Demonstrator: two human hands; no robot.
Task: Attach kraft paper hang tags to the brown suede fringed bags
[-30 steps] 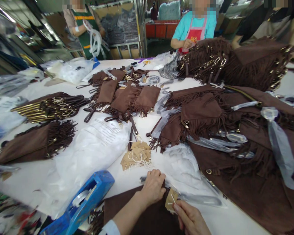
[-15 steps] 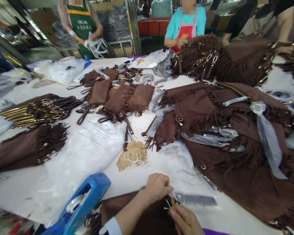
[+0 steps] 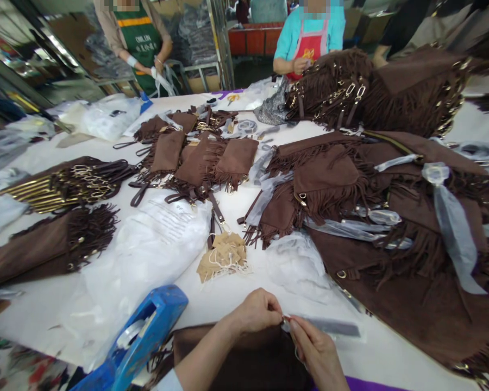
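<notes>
At the lower middle, my left hand (image 3: pixel 257 312) is closed in a pinch over a dark brown bag (image 3: pixel 244 355). Its fingertips meet those of my right hand (image 3: pixel 315 347), also pinched, at a small pale and shiny piece too small to name. A thin white string hangs beside my right fingers. Behind my right hand lies a clear plastic strip (image 3: pixel 338 327). Further off, a heap of tan paper tags (image 3: pixel 224 255) with white strings rests on the white table (image 3: pixel 261 282).
A blue tape dispenser (image 3: pixel 146 326) stands left of my left arm. A white plastic bag (image 3: pixel 155 233) lies behind it. Brown fringed bags (image 3: pixel 391 282) cover the right; small pouches (image 3: pixel 236 157) sit mid-table. People stand across the table.
My right hand has moved up and slightly right, closer to my left fingertips. The string ends that stuck up between my hands no longer show there. The view has shifted slightly.
</notes>
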